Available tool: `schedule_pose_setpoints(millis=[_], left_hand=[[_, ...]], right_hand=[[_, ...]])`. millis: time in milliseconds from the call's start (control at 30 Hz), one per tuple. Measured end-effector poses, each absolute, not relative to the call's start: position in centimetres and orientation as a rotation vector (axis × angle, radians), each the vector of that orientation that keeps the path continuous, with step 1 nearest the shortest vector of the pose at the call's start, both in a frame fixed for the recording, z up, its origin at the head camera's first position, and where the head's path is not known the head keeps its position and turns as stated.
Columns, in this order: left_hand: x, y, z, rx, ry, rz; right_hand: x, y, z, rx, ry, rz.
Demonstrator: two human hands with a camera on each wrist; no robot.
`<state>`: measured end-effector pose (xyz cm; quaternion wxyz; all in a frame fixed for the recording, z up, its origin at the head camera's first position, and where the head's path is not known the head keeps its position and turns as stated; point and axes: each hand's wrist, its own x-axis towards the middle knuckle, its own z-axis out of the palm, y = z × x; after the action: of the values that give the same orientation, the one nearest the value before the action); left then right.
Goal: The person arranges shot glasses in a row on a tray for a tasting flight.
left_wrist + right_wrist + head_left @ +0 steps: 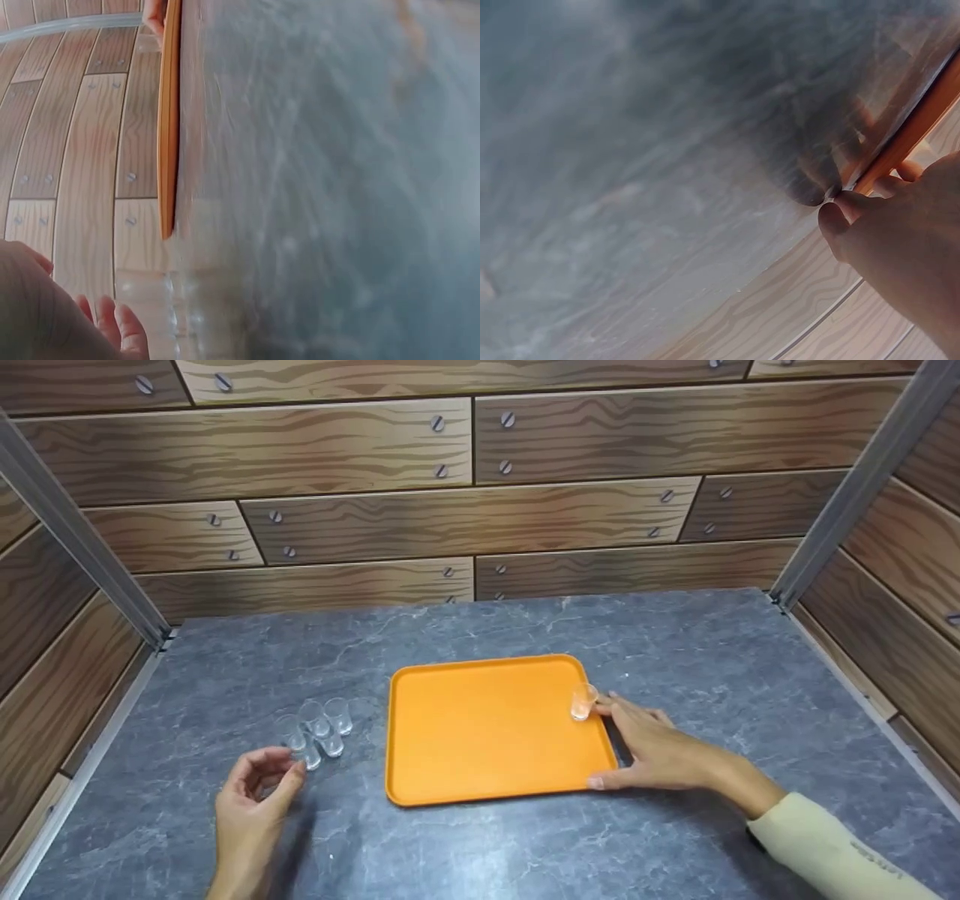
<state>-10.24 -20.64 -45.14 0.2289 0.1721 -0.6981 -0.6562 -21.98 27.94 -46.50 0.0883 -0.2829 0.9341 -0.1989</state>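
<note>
At the orange tray's [487, 727] right edge, my right hand [652, 750] appears to pinch a small clear glass [582, 703] at its fingertips; the grip is blurred. My left hand [251, 802] hovers loosely curled, empty, beside the clustered glasses [315, 731] on the worktop [675, 652]. Risk: a brushing finger could topple the cluster.

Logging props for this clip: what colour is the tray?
Plain orange tray, no pattern; the head view shows it best.
</note>
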Motion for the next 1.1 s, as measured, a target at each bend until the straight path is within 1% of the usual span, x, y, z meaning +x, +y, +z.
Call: schedule_pose_setpoints(millis=[300, 467, 700, 1100], left_hand=[[-11.1, -21.8, -45.3, 0.577, -2.008, -1.881], [-11.3, -22.4, -45.5, 0.642, -1.993, -1.958], [-11.9, -22.5, -45.7, 0.599, -2.065, -1.991], [-12.7, -23.2, -46.1, 0.611, -2.066, -2.062]], right_hand=[[-21.7, 28.4, -46.5, -0.801, 2.765, -0.587], [-21.9, 28.1, -46.4, -0.823, 2.749, -0.598], [-21.6, 28.1, -46.3, -0.816, 2.754, -0.593], [-21.8, 28.2, -46.3, -0.833, 2.751, -0.595]])
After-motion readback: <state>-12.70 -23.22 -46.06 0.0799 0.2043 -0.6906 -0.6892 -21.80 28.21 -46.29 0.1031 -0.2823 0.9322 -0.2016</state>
